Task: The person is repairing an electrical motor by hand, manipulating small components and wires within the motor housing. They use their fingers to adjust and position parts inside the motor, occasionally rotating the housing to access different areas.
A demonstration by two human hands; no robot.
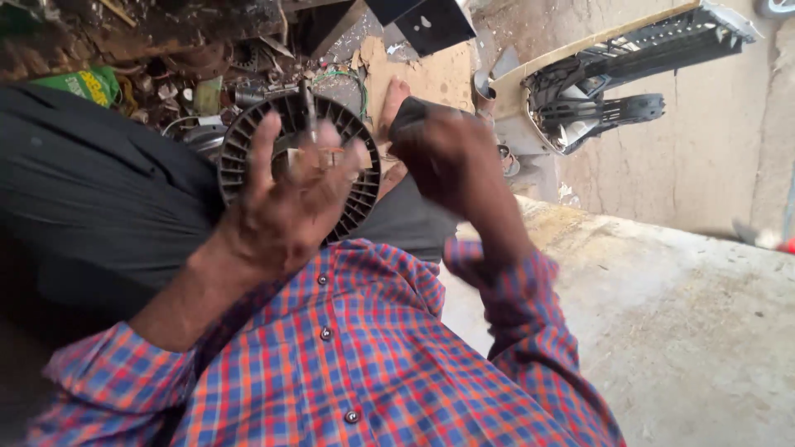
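The left hand (290, 199), fingers spread wide, presses a round, ribbed black plastic blower wheel (298, 161) against the lap. The right hand (447, 157) clenches a dark tool beside the wheel's rim; bare concrete floor (687, 331) lies open rightward.

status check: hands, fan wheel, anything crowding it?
Left hand spread open over the black fan wheel. Right hand closed around a dark object, too blurred to identify. Scrap parts close behind the wheel.
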